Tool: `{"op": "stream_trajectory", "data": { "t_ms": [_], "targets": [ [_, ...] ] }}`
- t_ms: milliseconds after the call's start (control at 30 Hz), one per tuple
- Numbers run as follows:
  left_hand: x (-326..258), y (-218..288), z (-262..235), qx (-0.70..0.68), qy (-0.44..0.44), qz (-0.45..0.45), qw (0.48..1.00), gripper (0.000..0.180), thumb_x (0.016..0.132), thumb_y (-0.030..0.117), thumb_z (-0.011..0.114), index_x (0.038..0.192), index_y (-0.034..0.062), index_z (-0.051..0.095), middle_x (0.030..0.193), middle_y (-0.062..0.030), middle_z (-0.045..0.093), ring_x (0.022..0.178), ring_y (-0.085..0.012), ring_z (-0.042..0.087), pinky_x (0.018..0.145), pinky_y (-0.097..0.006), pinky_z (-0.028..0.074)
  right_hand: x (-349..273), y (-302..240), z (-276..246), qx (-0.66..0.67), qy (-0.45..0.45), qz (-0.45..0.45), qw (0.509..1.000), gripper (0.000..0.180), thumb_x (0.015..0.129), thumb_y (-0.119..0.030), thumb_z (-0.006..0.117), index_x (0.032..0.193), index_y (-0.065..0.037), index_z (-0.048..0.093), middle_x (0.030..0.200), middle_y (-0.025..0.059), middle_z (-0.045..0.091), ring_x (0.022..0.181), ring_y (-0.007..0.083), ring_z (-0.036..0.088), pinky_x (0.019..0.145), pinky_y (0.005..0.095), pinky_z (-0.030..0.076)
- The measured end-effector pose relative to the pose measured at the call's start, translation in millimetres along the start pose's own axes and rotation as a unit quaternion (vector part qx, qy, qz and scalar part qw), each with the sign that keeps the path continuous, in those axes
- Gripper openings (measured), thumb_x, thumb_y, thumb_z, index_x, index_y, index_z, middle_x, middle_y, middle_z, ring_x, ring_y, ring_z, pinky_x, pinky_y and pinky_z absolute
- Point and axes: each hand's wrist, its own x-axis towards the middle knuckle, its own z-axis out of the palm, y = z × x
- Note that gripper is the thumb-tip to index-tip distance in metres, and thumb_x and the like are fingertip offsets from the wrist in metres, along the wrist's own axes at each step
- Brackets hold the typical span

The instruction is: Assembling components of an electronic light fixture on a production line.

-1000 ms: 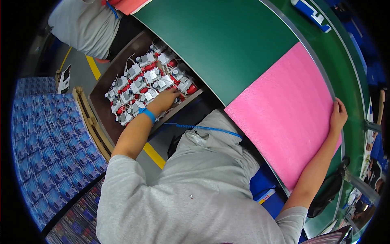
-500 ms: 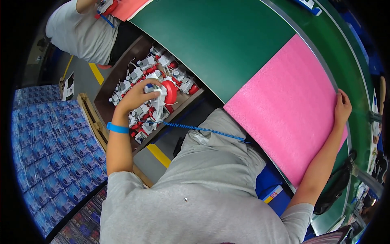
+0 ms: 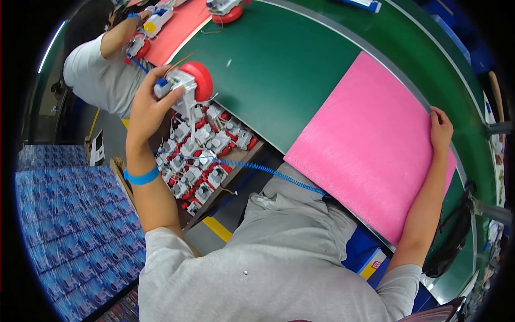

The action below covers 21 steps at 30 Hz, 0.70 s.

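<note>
My left hand (image 3: 146, 107) is closed on a white plastic assembly with a red wheel (image 3: 199, 81). Its thumb and fingers grip the white body, and a thin wire sticks out above. The assembly is raised over the box (image 3: 248, 152) and beside the green bench edge. Below it, the box holds several similar white-and-red assemblies (image 3: 217, 142). On the right, my right hand (image 3: 441, 130) rests at the far edge of a pink foam sheet (image 3: 359, 145), next to the metal rail. Its fingers lie extended and hold nothing I can see.
Another white-and-red assembly (image 3: 225, 11) lies at the far side of the green bench (image 3: 268, 70). A co-worker (image 3: 99, 75) works at the upper left by a red mat (image 3: 185, 27). A coiled blue cord (image 3: 273, 173) crosses above my lap. Wrapped blue cartons (image 3: 70, 220) stand at the left.
My left hand has lifted the assembly from the box, away from me and slightly left. My right hand stays by the pink sheet's edge. The view has shifted, showing more of the co-worker.
</note>
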Motion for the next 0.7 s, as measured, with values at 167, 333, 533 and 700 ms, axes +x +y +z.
{"op": "stream_trajectory", "data": {
  "t_ms": [167,333,533,700],
  "targets": [
    [88,2,43,0.037,-0.050,0.040,0.997,0.039,0.082,0.021,0.071,0.113,0.0020,0.057,0.091,-0.0045,0.062,0.081,-0.0126,0.059,0.073,-0.027,0.048,-4,-12,2,-0.011,0.007,-0.006,1.000,0.020,0.087,-0.014,0.059,0.101,-0.005,0.068,0.085,0.0070,0.067,0.082,0.0126,0.061,0.076,0.0260,0.047],
    [178,-5,96,0.097,-0.068,0.093,0.989,0.048,0.076,0.024,0.073,0.114,-0.0006,0.054,0.097,-0.0166,0.063,0.086,-0.0240,0.061,0.077,-0.032,0.049,-4,-17,4,-0.038,0.004,-0.008,0.999,0.019,0.086,-0.015,0.059,0.100,-0.006,0.069,0.087,0.0079,0.068,0.082,0.0146,0.063,0.076,0.0275,0.048],
    [201,-16,123,0.201,0.013,0.103,0.974,0.067,0.078,0.041,0.066,0.126,-0.0020,0.049,0.107,-0.0248,0.063,0.099,-0.0344,0.062,0.086,-0.039,0.048,6,-5,4,-0.039,0.021,-0.016,0.999,0.020,0.086,-0.016,0.059,0.101,-0.010,0.070,0.092,0.0085,0.069,0.083,0.0142,0.063,0.077,0.0275,0.048],
    [165,4,108,0.193,0.032,0.177,0.964,0.059,0.083,0.038,0.063,0.125,-0.0020,0.050,0.110,-0.0249,0.061,0.102,-0.0337,0.061,0.089,-0.039,0.047,6,5,0,-0.010,0.013,-0.006,1.000,0.021,0.087,-0.017,0.059,0.102,-0.008,0.070,0.092,0.0076,0.069,0.084,0.0135,0.063,0.077,0.0268,0.048]
  ]
}}
